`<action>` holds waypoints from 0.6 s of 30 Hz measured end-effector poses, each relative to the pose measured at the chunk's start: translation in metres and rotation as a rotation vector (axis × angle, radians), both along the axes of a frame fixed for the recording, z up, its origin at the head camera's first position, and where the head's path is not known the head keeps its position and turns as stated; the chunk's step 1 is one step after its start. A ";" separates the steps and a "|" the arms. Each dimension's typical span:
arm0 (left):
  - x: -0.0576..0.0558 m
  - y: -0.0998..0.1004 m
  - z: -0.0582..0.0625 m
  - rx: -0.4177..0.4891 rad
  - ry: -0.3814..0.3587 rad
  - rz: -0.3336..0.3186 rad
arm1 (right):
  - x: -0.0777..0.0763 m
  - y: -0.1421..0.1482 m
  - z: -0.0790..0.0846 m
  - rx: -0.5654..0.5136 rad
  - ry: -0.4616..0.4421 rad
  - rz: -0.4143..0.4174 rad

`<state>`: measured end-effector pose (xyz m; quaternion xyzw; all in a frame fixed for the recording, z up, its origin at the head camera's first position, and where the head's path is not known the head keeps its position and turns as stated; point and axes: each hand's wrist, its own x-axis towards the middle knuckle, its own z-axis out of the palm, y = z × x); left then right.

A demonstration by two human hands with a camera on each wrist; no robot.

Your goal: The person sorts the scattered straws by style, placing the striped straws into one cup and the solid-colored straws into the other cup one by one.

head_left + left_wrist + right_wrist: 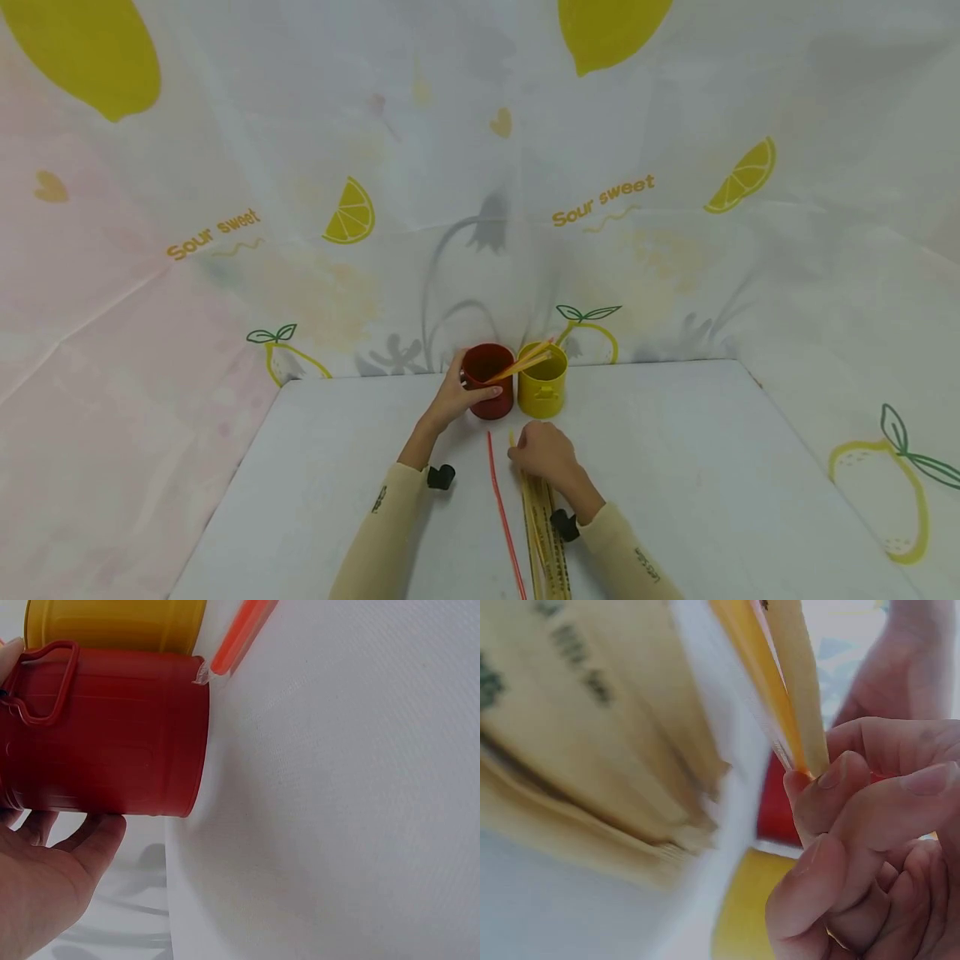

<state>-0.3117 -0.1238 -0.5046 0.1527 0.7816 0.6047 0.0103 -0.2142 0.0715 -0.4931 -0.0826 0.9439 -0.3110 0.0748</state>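
A person works at a white worktop [675,467] set against a cloth printed with lemons. Farthest left, the left hand [452,398] reaches to the back of the worktop and grips a red cup [492,406], its fingers curled round the outer side and the thumb laid across the front. The grip looks meant to steady the cup, which is upright, its mouth facing up.

A small bundle of orange-yellow straws [525,364] slants out of the red cup's mouth, just above that thumb. Its long axis rises to the right, and the upper ends hang over the neighbouring yellow cup; how far the lower ends go into the red cup cannot be told.

In front of the red cup, a single red straw [502,496] lies on the worktop, its long axis running from the near edge towards the cups. Next along, a yellow straw [512,437] points the same way, its tip just past the fingers of the right hand [546,454]. Those fingers are closed in a pinch near its end, probably to single it out from what lies beneath.

Just beside the red cup stands the yellow cup [542,402], upright, its handle turned to the person. Below the right hand, printed tan paper sleeves [553,554] lie lengthwise in a bundle, roughly in line with the yellow straw.
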 end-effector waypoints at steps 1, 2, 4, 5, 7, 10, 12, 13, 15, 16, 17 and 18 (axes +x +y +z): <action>0.000 0.000 0.000 -0.001 0.003 0.000 | 0.000 0.001 0.002 -0.002 0.009 -0.001; 0.000 0.000 0.000 -0.003 0.001 0.001 | 0.001 0.002 0.006 -0.010 0.023 -0.001; -0.001 0.000 0.000 -0.004 0.001 -0.001 | 0.002 0.005 0.012 -0.027 0.046 -0.001; -0.001 0.000 0.000 -0.001 0.001 -0.002 | 0.003 0.006 0.015 -0.038 0.059 0.000; -0.001 -0.001 -0.001 0.002 0.004 -0.006 | 0.005 0.008 0.021 -0.058 0.082 0.000; -0.001 -0.001 -0.001 0.007 0.001 -0.010 | 0.008 0.010 0.031 -0.096 0.117 -0.001; -0.002 -0.001 -0.002 0.010 0.002 -0.012 | 0.010 0.011 0.037 -0.116 0.129 -0.005; -0.002 -0.002 -0.002 0.011 0.004 -0.014 | 0.011 0.011 0.040 -0.127 0.133 -0.006; -0.002 -0.001 -0.003 0.012 0.003 -0.013 | 0.013 0.011 0.045 -0.154 0.121 -0.015; -0.002 -0.001 -0.003 0.013 0.003 -0.011 | 0.014 0.011 0.048 -0.168 0.112 -0.020; -0.002 -0.001 -0.003 0.012 0.002 -0.009 | 0.015 0.012 0.052 -0.187 0.109 -0.022; -0.002 -0.001 -0.002 0.013 0.000 -0.007 | 0.016 0.012 0.055 -0.201 0.104 -0.024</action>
